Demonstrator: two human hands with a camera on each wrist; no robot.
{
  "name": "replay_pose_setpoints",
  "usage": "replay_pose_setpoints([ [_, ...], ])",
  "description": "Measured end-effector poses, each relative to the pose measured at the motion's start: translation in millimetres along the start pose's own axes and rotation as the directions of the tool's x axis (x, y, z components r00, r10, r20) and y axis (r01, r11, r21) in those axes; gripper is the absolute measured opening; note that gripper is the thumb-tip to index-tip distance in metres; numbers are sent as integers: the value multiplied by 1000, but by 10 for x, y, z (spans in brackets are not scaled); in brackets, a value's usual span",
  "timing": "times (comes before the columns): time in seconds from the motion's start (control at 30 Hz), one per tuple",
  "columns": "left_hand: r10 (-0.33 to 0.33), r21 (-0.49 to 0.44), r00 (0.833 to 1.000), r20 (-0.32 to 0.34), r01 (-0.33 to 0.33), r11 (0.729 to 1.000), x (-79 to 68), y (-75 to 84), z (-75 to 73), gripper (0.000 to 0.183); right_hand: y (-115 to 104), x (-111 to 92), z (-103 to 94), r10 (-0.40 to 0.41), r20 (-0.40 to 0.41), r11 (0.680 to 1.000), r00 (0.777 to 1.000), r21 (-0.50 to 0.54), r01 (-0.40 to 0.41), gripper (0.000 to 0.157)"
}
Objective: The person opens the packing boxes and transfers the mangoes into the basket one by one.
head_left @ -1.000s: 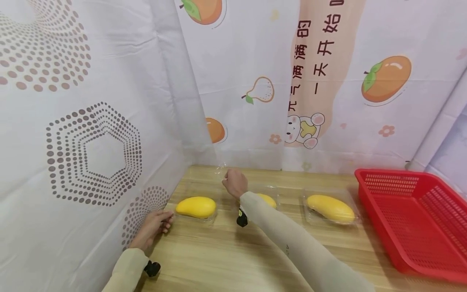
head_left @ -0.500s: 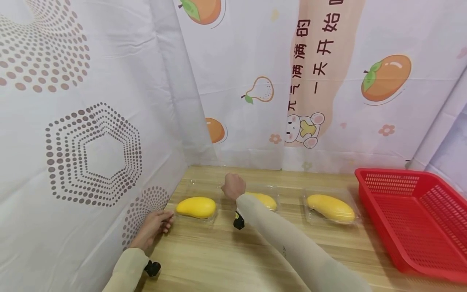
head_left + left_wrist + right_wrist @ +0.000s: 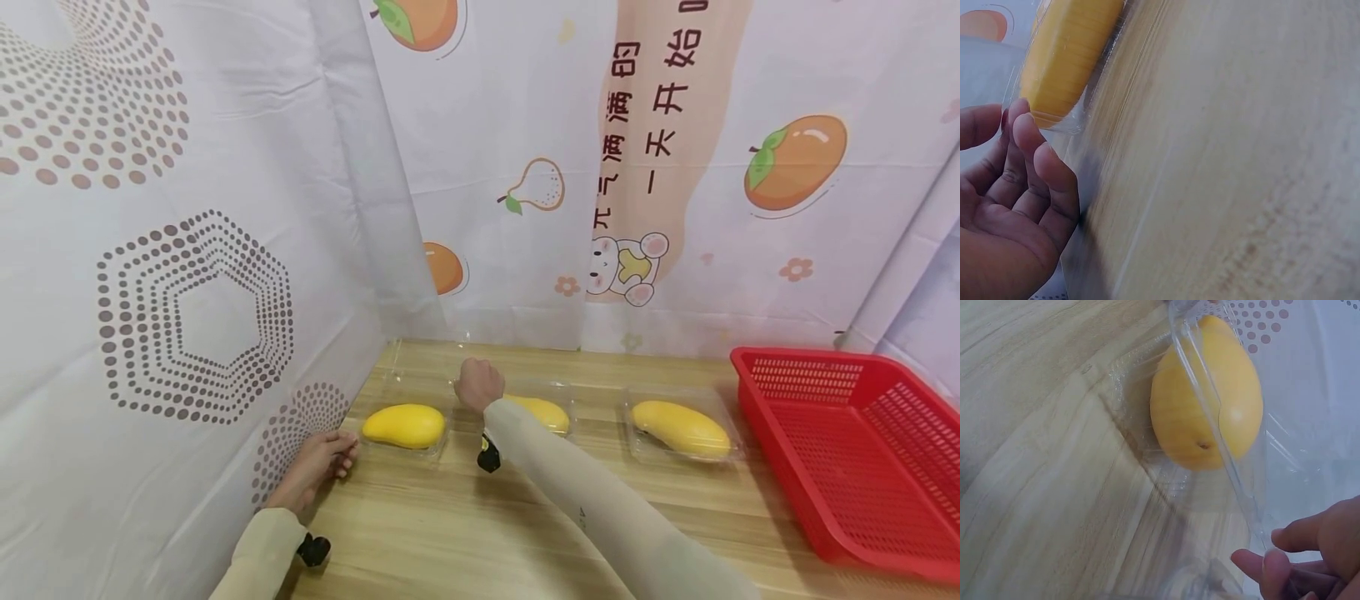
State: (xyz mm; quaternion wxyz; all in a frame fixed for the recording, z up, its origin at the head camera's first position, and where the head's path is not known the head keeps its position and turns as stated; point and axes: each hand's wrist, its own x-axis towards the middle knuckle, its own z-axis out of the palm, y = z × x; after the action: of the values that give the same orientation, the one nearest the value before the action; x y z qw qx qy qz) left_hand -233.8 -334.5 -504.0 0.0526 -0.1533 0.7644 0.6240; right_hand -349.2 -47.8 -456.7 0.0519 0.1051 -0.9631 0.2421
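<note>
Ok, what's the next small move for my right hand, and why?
Probably ease the lid down over the leftmost mango: your right hand pinches the lid's raised edge, the mango lies in the open clear box, and your left hand pinches the box's left end.

Wooden table (image 3: 420, 533), clear boxes (image 3: 649, 450), red basket (image 3: 892, 467)

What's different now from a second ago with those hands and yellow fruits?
The right hand has shifted slightly left and toward the person, so more of the middle fruit shows. It pinches the clear lid, whose glints have changed, though which way it tilted is hard to tell. The left hand, left fruit, right fruit and red basket stayed put.
</note>
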Motion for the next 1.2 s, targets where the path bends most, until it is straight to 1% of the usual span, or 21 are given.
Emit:
replay_pose_setpoints([
  [0.1,-3,-1,1000,-1,3,1000,4,2,3,24,10,1,4,-13,11,1000,1000,-1,13,51],
  [0.17,-4,5,1000,3,4,1000,8,5,4,25,10,1,0,-22,17,1000,1000,-20,23,49],
  [0.4,-15,6,1000,-5,15,1000,23,29,20,25,-17,-9,-4,-37,67,988,997,-147,46,43],
  [0.6,-15,-3,1000,10,15,1000,30,3,27,24,-13,-26,31,-62,93,969,994,-234,82,42],
  [0.87,-11,-8,1000,20,11,1000,34,15,33,22,-4,-31,28,-109,141,955,984,-259,143,37],
  [1.07,-4,-7,999,46,4,1000,31,32,28,21,-7,-30,21,-123,164,951,979,-262,164,33],
  [1.2,1,4,999,37,-1,1000,28,33,24,22,-19,-43,-5,-143,178,947,974,-263,187,34],
])
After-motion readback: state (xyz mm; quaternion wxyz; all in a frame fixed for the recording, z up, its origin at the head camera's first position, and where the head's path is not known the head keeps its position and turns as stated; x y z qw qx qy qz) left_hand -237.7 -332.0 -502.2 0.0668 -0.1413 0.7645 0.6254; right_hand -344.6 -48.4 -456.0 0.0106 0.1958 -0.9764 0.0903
